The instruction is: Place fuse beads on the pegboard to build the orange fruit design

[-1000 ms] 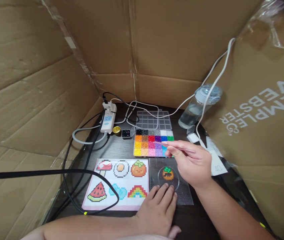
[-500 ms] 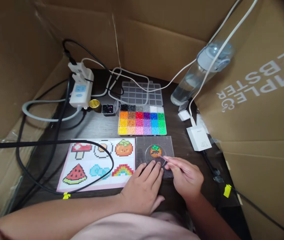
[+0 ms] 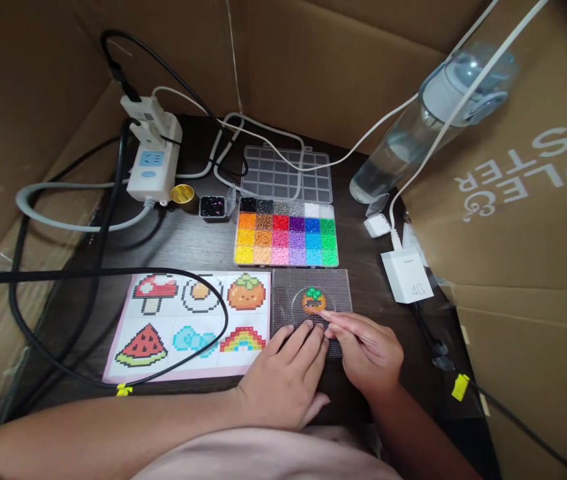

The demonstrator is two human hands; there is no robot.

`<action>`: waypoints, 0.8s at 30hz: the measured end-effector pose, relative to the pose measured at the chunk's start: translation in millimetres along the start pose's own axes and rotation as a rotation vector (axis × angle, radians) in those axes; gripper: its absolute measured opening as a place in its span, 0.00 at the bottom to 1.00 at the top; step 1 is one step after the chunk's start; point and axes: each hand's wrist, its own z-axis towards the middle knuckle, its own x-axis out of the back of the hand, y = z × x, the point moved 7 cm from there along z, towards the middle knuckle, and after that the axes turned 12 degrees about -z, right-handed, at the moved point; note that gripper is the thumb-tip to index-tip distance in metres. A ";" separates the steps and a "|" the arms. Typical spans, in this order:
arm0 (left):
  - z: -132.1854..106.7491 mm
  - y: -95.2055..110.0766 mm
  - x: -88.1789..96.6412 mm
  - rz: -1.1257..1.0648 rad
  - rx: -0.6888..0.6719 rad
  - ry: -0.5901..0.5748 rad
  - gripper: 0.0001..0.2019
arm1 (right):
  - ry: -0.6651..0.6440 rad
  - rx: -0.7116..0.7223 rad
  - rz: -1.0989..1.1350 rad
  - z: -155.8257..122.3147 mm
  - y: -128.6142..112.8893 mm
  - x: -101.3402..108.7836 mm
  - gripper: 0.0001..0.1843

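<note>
My right hand [image 3: 366,350] grips thin tweezers [image 3: 338,321] whose tip rests at the small orange-and-green bead figure [image 3: 314,299] on the clear pegboard [image 3: 283,293]. Fingers spread, my left hand [image 3: 286,377] lies flat on the pegboard's near edge, just left of the right hand. Behind the pegboard lies the open bead box [image 3: 286,231] with many coloured compartments. The pattern sheet [image 3: 190,323], printed with a mushroom, egg, persimmon, watermelon, bow and rainbow, sits to the left.
A black cable [image 3: 88,273] loops over the pattern sheet. At the back left are a power strip [image 3: 150,167], a gold cap [image 3: 182,194] and a small cup of black beads [image 3: 212,205]. A water bottle [image 3: 413,130] and white charger [image 3: 407,275] are right. Cardboard walls surround the dark table.
My right hand carried the tweezers from the bead box down to the bead figure on the pegboard. The view tilted downward and closer. My left hand stayed on the pegboard.
</note>
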 end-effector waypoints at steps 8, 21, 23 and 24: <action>0.0 0.2 -1.8 -0.002 0.007 -0.030 0.34 | -0.003 -0.016 -0.005 2.2 0.9 -1.2 0.15; -0.2 0.1 -1.7 -0.003 0.010 -0.027 0.34 | -0.008 -0.023 0.002 2.0 1.1 -1.6 0.15; -0.2 0.0 -3.0 -0.003 0.014 -0.048 0.34 | -0.004 -0.024 -0.008 2.6 0.5 -1.3 0.14; -0.4 -0.1 -3.6 -0.003 0.015 -0.056 0.34 | -0.004 -0.023 -0.013 2.9 0.3 -1.4 0.14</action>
